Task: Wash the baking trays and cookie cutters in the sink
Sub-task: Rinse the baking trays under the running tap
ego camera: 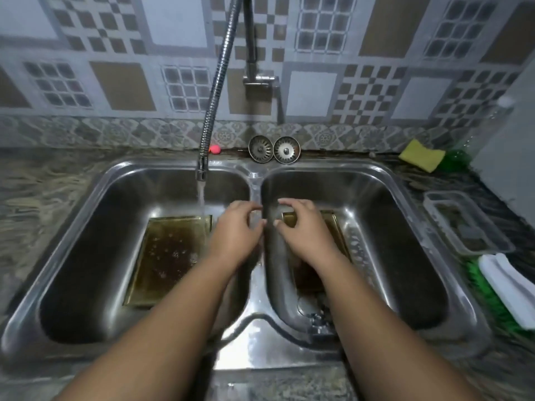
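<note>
Left tray [168,256], centre-left: soaking under running tap [202,166]. Right tray [307,277]: looks unwashed. Left hand [234,231], right hand [301,231], centre: fingers curled, grip contents indiscernible. Cookie cutters unseen; washing looks early.

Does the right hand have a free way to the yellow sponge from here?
Probably yes. The right hand, over the sink divider, looks empty, and the sponge lies uncovered on the counter behind the right basin; nothing stands between them.
</note>
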